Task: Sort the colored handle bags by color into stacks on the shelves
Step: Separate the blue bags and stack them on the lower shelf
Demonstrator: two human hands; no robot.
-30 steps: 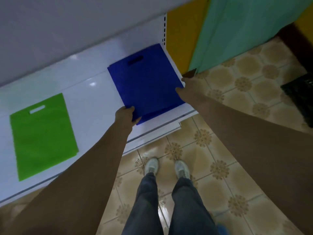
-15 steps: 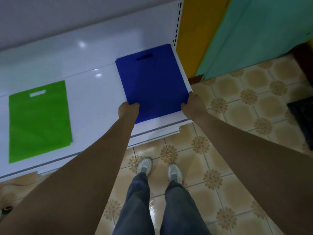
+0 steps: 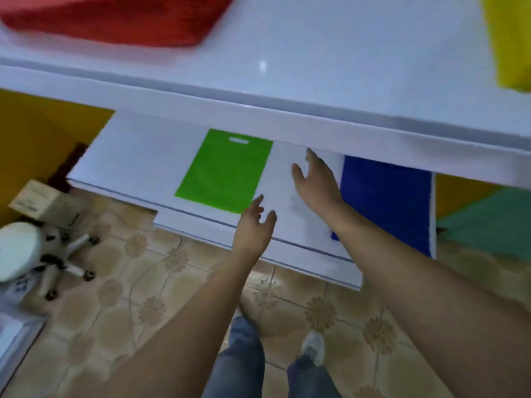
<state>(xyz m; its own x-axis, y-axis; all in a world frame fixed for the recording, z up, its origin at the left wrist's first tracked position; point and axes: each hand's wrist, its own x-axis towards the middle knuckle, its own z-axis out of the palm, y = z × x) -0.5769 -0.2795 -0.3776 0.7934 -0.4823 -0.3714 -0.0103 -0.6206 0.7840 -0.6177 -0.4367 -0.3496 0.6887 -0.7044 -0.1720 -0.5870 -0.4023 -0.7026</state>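
**Two empty hands between the stacks**

Two hands hang over the lower shelf (image 3: 138, 150) and neither holds anything: your left hand (image 3: 254, 225) is at the shelf's front edge with its fingers loosely spread, and your right hand (image 3: 316, 179) reaches further in over the bare white strip, fingers straight and a little apart. The green bag (image 3: 221, 170) lies flat on that shelf just left of your hands, its cut-out handle pointing to the back. The blue bag (image 3: 382, 196) lies flat on the same shelf just right of your right forearm, its far end hidden under the upper shelf (image 3: 287, 61). On that upper shelf, a red bag (image 3: 115, 18) sits to the left and a yellow bag (image 3: 511, 38) to the right; both are blurred and cut by the frame edge, so you cannot tell how many lie in each.

You appear to be between placements, with the lower shelf's two colours laid down. Your next move likely calls for fetching another bag, and no unsorted supply shows here, so you must first find it.
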